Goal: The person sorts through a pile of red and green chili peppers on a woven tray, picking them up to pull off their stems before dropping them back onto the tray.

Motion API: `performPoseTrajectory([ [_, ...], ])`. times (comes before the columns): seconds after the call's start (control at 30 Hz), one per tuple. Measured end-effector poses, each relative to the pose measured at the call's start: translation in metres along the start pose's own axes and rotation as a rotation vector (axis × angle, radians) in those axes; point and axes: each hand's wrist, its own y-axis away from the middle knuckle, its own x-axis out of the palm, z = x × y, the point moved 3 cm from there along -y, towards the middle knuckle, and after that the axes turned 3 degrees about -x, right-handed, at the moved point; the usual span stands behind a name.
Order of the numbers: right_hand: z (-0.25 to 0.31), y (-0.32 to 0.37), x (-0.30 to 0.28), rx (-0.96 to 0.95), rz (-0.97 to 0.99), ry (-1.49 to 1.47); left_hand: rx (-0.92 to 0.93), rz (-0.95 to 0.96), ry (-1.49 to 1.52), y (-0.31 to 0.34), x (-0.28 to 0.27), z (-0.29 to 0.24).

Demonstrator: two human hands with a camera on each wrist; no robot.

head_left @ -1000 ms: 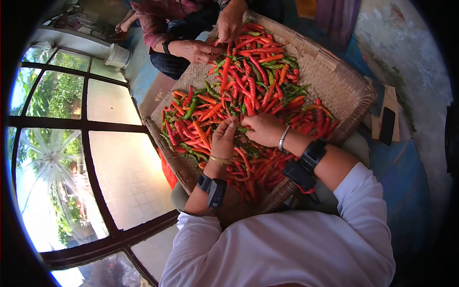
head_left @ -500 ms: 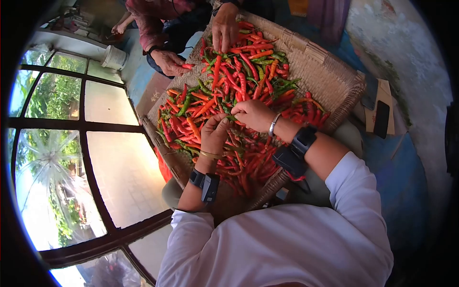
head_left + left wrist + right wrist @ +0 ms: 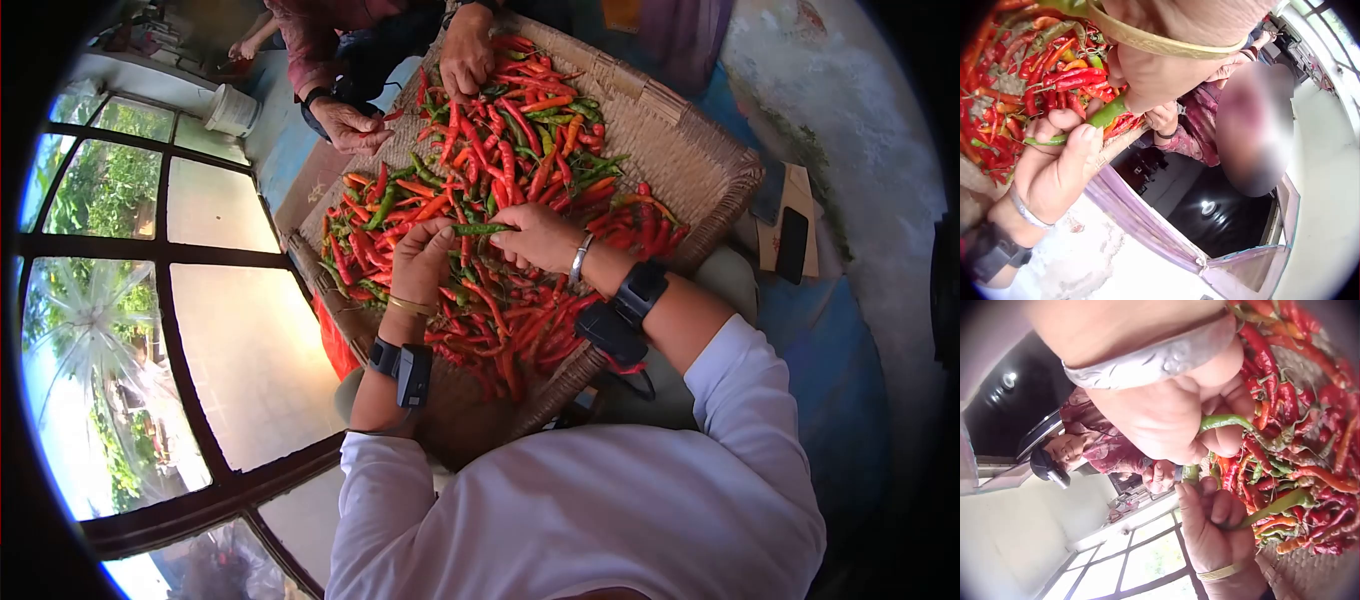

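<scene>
A green chili pepper (image 3: 480, 229) stretches between my two hands, above the pile of chilies. My left hand (image 3: 422, 262) pinches one end between thumb and fingers. At the other end my right hand (image 3: 540, 238) grips it, and in the left wrist view the thin tip (image 3: 1047, 141) pokes out past the right fingers. From under the curled left fingers a second green chili (image 3: 1279, 509) sticks out in the right wrist view. Red, orange and green chilies (image 3: 500, 330) lie heaped right below both hands.
The chilies lie on a woven tray (image 3: 690, 150) with a raised rim. Across it another person's hand (image 3: 467, 55) touches the pile, and their other hand (image 3: 350, 125) holds a red chili. A window (image 3: 240, 330) stands at left; a phone (image 3: 793, 245) lies at right.
My hands have shifted left and drawn slightly apart, so the green chili between them shows. The other person's one hand has moved off the pile with a red chili.
</scene>
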Motion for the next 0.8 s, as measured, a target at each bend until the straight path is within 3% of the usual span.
performPoseTrajectory([
  [0.17,0.01,-0.004,-0.01,0.018,-0.038,-0.015,0.016,-0.058,0.23,-0.024,-0.018,-0.031],
  [0.33,-0.002,-0.008,-0.007,0.065,-0.119,-0.094,0.024,0.069,0.505,-0.069,-0.018,-0.051],
  [0.4,-0.002,-0.008,-0.001,0.104,-0.002,-0.083,0.146,-0.073,0.57,-0.089,-0.005,-0.056],
  [0.43,-0.004,-0.008,0.0,0.106,0.001,-0.083,0.212,0.005,0.553,-0.094,0.0,-0.058],
  [0.63,-0.007,-0.007,0.0,0.121,-0.022,-0.124,0.249,-0.078,0.377,-0.063,0.013,-0.043],
  [0.7,-0.007,-0.009,0.001,0.005,-0.066,-0.24,0.249,0.105,0.235,-0.043,0.011,-0.028],
  [0.73,-0.005,-0.008,0.0,0.006,-0.067,-0.24,0.249,0.105,0.235,-0.034,0.009,-0.022],
  [0.8,0.0,-0.004,-0.001,0.035,-0.067,-0.549,0.096,0.237,0.11,-0.014,0.009,-0.008],
])
